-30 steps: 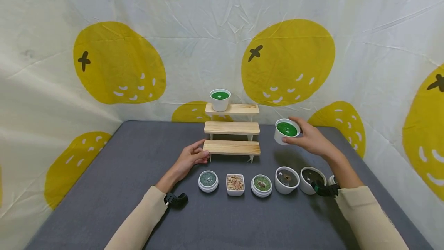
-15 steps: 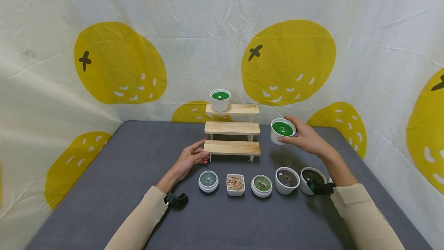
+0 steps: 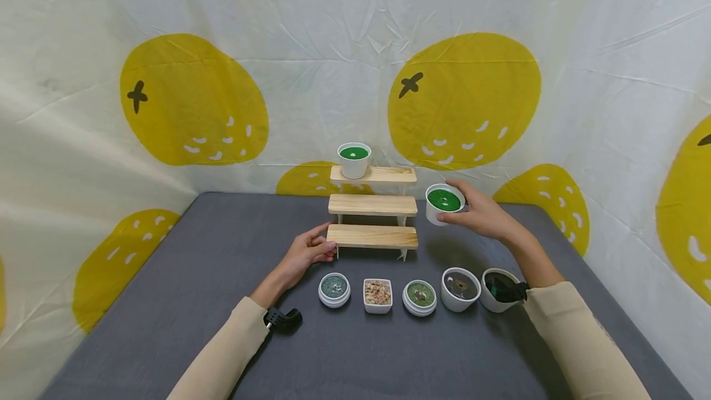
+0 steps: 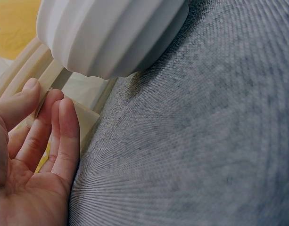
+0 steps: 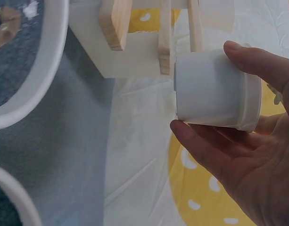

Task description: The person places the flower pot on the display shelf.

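My right hand grips a white cup with a glossy green filling between thumb and fingers, held in the air just right of a three-step wooden display stand. In the right wrist view the cup's smooth white side shows near the ends of the steps. With its thumb and fingertips, my left hand holds the left end of the lowest step; the left wrist view shows the fingers bent at that end. A matching green-filled cup stands at the left of the top step.
A row of containers lies before the stand: a blue-green round pot, a square dish of bits, a green pot and two dark-filled cups, one partly behind the right wrist strap. Fruit-patterned cloth hangs behind the grey table.
My right hand has carried the green-filled cup leftward and slightly up, closer to the stand. The left hand and the stand have stayed in place.
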### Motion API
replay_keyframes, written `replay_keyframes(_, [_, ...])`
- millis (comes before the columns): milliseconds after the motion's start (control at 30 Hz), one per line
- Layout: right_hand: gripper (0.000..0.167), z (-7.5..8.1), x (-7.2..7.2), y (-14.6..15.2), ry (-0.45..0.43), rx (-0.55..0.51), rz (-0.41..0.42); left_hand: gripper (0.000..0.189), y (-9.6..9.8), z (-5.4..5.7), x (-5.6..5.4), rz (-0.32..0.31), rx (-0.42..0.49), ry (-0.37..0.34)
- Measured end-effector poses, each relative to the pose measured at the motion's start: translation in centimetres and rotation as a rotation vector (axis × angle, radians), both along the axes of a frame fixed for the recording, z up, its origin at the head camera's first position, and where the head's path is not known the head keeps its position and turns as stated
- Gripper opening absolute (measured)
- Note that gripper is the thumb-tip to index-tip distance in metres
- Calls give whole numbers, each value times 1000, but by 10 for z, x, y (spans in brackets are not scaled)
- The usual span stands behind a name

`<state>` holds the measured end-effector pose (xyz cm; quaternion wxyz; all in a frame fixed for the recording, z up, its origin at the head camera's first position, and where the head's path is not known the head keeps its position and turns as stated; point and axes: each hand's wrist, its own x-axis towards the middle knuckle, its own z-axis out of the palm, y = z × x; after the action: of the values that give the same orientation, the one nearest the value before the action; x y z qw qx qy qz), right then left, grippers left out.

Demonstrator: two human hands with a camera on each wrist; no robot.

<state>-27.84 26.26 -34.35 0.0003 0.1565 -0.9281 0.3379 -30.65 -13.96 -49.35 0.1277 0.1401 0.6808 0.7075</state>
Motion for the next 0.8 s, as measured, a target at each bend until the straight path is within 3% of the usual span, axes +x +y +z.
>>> replay_keyframes(267, [89, 4, -7, -8, 37, 0, 41, 71, 0, -1, -1, 1, 5, -2])
replay_keyframes(800, [85, 12, -15, -17, 35, 7, 28, 70, 0, -1, 0, -1, 27, -5])
